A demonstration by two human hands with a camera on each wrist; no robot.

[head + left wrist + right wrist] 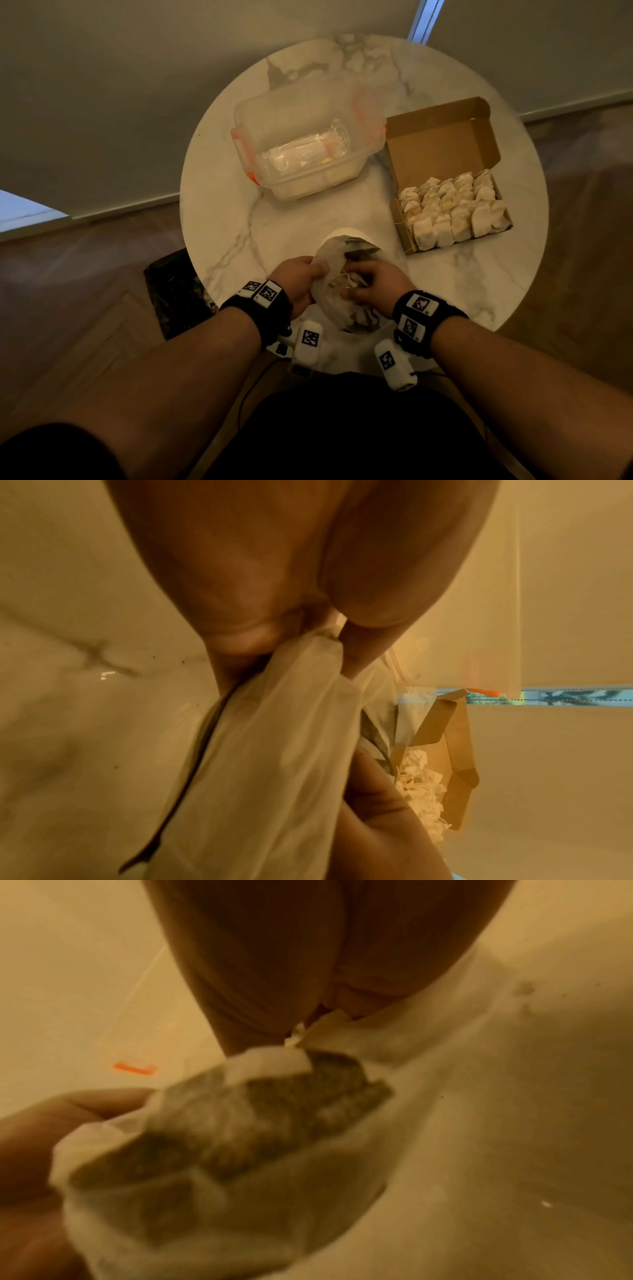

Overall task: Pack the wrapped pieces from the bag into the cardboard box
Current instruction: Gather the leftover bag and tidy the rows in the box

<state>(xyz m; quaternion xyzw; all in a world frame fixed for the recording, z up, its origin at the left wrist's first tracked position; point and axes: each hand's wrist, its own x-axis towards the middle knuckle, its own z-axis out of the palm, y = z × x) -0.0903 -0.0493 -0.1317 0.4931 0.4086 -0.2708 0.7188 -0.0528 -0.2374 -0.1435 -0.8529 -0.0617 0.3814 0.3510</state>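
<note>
A translucent white bag (334,284) is held over the near edge of the round marble table (233,219). My left hand (301,279) grips the bag's left edge (291,723). My right hand (371,286) reaches into the bag's mouth and pinches a wrapped piece (240,1123) by its paper top and strings. The open cardboard box (445,147) lies at the right of the table, and several wrapped pieces (455,209) stand in rows in its front half. In the left wrist view the box (455,750) shows behind the bag.
A clear plastic tub (308,137) with orange latches stands at the table's middle left, with clear packets inside. A dark bag (178,294) sits on the wooden floor to the left of the table. Bare marble lies between the tub, the box and my hands.
</note>
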